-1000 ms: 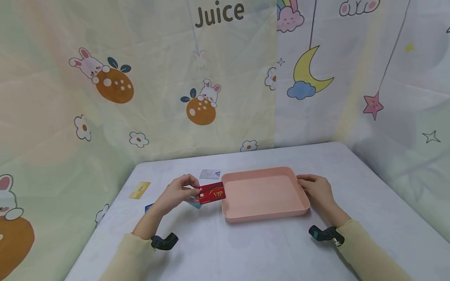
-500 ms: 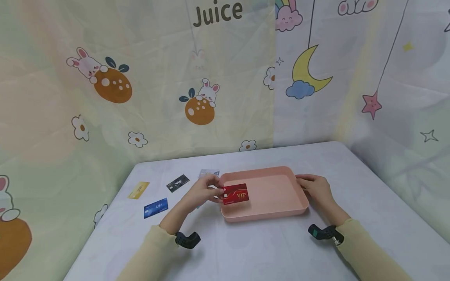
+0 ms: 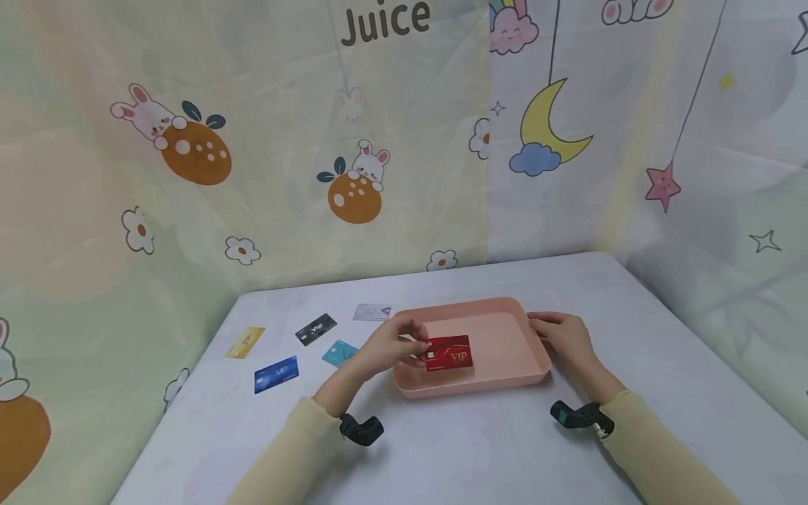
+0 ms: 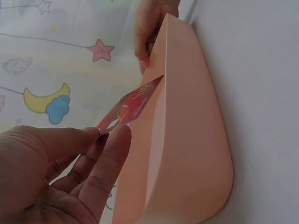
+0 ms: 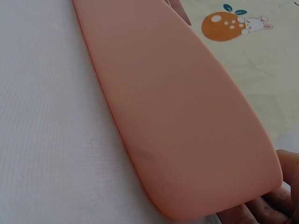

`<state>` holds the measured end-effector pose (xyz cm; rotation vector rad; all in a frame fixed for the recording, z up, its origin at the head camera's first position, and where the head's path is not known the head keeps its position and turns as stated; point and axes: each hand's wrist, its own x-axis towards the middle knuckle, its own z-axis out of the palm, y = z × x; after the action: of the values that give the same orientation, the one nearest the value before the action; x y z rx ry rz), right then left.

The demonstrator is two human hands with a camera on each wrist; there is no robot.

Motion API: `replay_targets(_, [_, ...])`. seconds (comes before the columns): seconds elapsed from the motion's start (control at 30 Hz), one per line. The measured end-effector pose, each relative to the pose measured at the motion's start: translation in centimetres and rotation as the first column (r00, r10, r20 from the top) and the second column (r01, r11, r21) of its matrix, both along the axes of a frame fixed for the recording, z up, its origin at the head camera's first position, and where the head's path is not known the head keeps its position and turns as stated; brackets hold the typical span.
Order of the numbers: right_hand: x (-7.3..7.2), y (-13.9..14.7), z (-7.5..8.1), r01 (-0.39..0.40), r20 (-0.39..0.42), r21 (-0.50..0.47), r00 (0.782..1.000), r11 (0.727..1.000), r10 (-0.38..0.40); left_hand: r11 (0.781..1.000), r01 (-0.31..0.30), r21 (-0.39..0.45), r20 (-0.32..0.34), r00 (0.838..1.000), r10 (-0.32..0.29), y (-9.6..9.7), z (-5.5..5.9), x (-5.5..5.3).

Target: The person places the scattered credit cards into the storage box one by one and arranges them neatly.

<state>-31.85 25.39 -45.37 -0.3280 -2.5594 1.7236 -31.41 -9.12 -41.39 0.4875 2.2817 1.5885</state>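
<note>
My left hand (image 3: 395,344) pinches a red VIP card (image 3: 449,353) by its left end, between thumb and fingers. The card is over the left half of a shallow pink tray (image 3: 473,381). In the left wrist view the card (image 4: 135,103) slants, its far end overlapping the tray's rim (image 4: 165,93). On the tray's right side, my right hand (image 3: 566,339) grips the edge near the back corner. The right wrist view has the tray wall (image 5: 182,107) filling the middle, with fingers (image 5: 280,199) curled at its corner.
Left of the tray, several cards lie on the white table: yellow (image 3: 245,342), blue (image 3: 275,374), black (image 3: 315,329), teal (image 3: 339,353) and silver (image 3: 372,312). The left forearm passes close to the teal card. A patterned cloth (image 3: 284,140) hangs behind the table.
My left hand has carried the red card rightward, from the tray's left rim to over its inside. The blue, black and teal cards have come into fuller view. The right hand stays at the tray.
</note>
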Motion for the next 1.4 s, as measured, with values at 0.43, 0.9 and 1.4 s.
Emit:
replay_targets(0.43, [0.1,-0.4,-0.2,-0.015,0.006,-0.047,1.000,0.999,0.016,0.998,0.055,0.021,-0.015,0.998,-0.055,2.9,-0.6,-0.3])
replay_targets(0.9, [-0.2,-0.1,-0.2,-0.028,0.006,-0.039,1.000,0.999,0.028,0.996,0.084,-0.009,-0.026,0.996,-0.085,6.5,-1.2,-0.1])
replay_targets(1.4, [0.0,0.0,-0.3,-0.027,-0.007,-0.031,1.000,0.999,0.027,0.994,0.106,-0.021,-0.012,0.994,-0.106,8.8,-2.0,-0.5])
